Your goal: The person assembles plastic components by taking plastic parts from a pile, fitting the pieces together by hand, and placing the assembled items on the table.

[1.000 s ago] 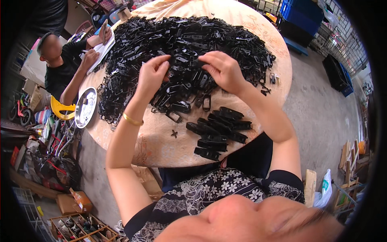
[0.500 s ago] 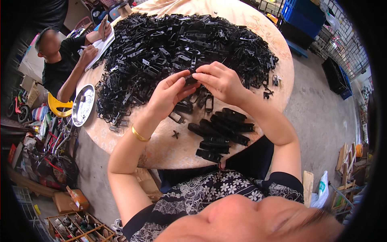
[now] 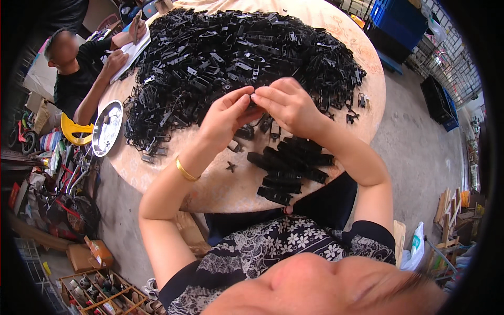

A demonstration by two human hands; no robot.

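Note:
My left hand (image 3: 224, 116) and my right hand (image 3: 290, 106) meet fingertip to fingertip over the near edge of a large heap of black plastic parts (image 3: 226, 58). Both are closed in a pinch on a small black plastic part, mostly hidden by the fingers. Below my right hand, several finished-looking black plastic strips (image 3: 283, 157) lie grouped near the table's front edge. A small black cross-shaped piece (image 3: 230, 166) rests on the cloth to their left. One loose frame-shaped part (image 3: 234, 146) lies just under my left hand.
The round table has a patterned peach cloth (image 3: 210, 194). An oval metal tray (image 3: 107, 128) stands at its left edge, by a yellow plastic piece (image 3: 77, 129). Beyond sits a person (image 3: 79, 79) writing in a notebook (image 3: 131, 52). Blue crates (image 3: 396, 26) stand at the back right.
My fingertips have drawn closer together around the black part, hiding more of it. The whole view has shifted slightly; the strips on the table look the same.

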